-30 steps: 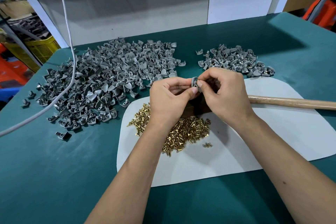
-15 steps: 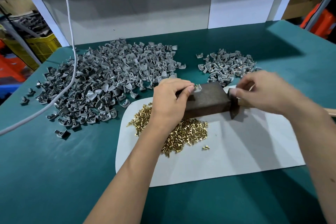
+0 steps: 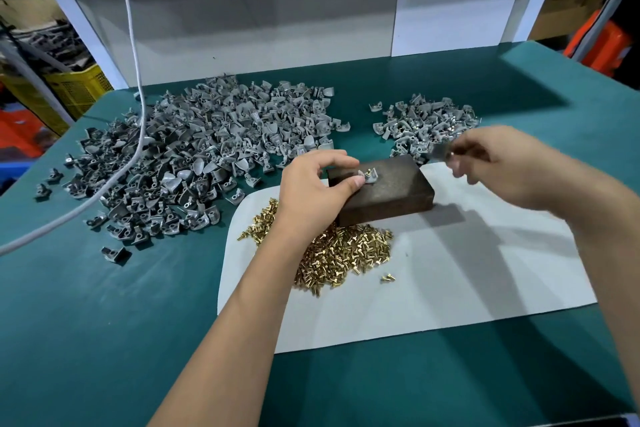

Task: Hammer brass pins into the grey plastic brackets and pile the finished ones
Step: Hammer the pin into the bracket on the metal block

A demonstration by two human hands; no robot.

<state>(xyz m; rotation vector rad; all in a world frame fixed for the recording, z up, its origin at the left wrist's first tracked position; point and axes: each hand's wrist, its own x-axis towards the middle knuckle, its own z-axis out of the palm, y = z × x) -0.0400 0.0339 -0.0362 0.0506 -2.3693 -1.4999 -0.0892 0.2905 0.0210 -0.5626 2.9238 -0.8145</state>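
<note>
A grey bracket [image 3: 370, 178] with a brass pin standing in it sits on a dark metal block [image 3: 398, 192]. My left hand [image 3: 317, 191] pinches the bracket between thumb and forefinger. My right hand [image 3: 502, 163], blurred by motion, is raised to the right of the block and grips a hammer close to its grey head [image 3: 438, 151]; the handle is hidden. A heap of loose brass pins [image 3: 349, 250] lies in front of the block on a white sheet [image 3: 467, 274]. The large pile of grey brackets [image 3: 194, 156] lies on the left, and a smaller pile [image 3: 427, 121] at the back right.
The green table [image 3: 104, 322] carries everything. A white cable [image 3: 136, 80] hangs down and trails across the large pile to the left edge. A grey back panel closes the far side. A yellow crate [image 3: 74, 90] and orange objects stand beyond the table edges.
The two hands parted: my left hand set the bracket with its pin on the block, and my right hand took the hammer by its head end and lifted it to the right.
</note>
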